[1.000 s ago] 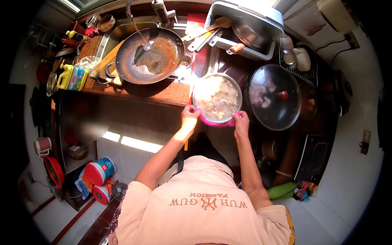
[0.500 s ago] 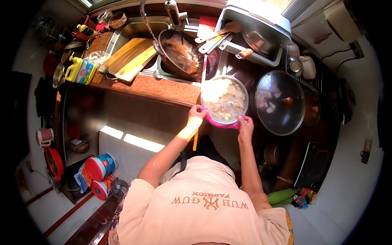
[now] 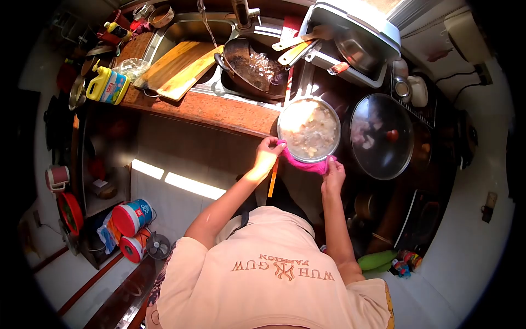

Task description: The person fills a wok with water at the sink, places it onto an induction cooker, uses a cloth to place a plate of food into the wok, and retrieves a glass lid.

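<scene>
A round metal pot (image 3: pixel 309 130) of cloudy liquid with pale pieces sits near the counter's front edge, partly in bright sunlight. Along its near rim runs a pink cloth (image 3: pixel 305 166). My left hand (image 3: pixel 267 155) pinches the cloth's left end, and my right hand (image 3: pixel 333 176) pinches its right end. Just right of the pot is a wide glass lid (image 3: pixel 382 137) with a red knob, pale food showing beneath. Behind and to the left, a dark wok (image 3: pixel 249 68) tilts in the sink, with water in it.
Two wooden boards (image 3: pixel 174 70) lie across the sink's left side. Beside them stands a yellow bottle (image 3: pixel 100 86). A grey-white basin (image 3: pixel 359 38) holding a metal bowl and wooden-handled utensils is behind the pot. The faucet (image 3: pixel 241 13) stands behind the wok.
The wok has gone from above the counter edge, held level, down into the sink, uncovering the boards. The cloth has come slightly away from the pot's right side with my right hand.
</scene>
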`<control>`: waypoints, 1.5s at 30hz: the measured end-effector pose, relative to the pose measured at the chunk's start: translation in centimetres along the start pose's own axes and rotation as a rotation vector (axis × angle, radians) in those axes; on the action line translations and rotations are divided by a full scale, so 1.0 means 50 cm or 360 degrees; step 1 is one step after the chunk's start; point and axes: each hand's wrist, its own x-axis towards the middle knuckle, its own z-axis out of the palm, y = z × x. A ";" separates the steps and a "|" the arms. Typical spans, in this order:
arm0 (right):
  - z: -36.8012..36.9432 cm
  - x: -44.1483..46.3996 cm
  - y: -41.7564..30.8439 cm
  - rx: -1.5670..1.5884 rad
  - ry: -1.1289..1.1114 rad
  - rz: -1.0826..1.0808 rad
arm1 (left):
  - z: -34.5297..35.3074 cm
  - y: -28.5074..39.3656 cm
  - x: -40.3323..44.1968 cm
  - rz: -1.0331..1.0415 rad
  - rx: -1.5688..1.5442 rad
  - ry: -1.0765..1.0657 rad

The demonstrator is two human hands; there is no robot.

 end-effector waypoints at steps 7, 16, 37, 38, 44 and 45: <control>0.011 -0.128 0.013 -0.0012 0.0037 -0.0105 | -0.063 0.015 -0.029 -0.0132 -0.0030 -0.0232; 0.271 -0.391 0.019 -0.0964 -0.0551 -0.0393 | -0.198 0.121 -0.098 -0.0003 -0.0077 -0.0589; 0.504 -0.163 0.212 -0.2164 -0.0535 -0.1432 | -0.392 0.332 0.234 0.0223 0.0055 -0.0143; 0.503 -0.148 0.227 -0.2184 -0.0567 -0.1360 | -0.374 0.365 0.245 0.0100 0.0000 -0.0155; 0.543 -0.135 0.222 -0.2389 -0.0416 -0.1419 | -0.299 0.384 0.417 -0.0505 0.0062 -0.0024; 0.546 -0.130 0.219 -0.2361 -0.0432 -0.1280 | -0.288 0.375 0.436 -0.0495 0.0015 -0.0010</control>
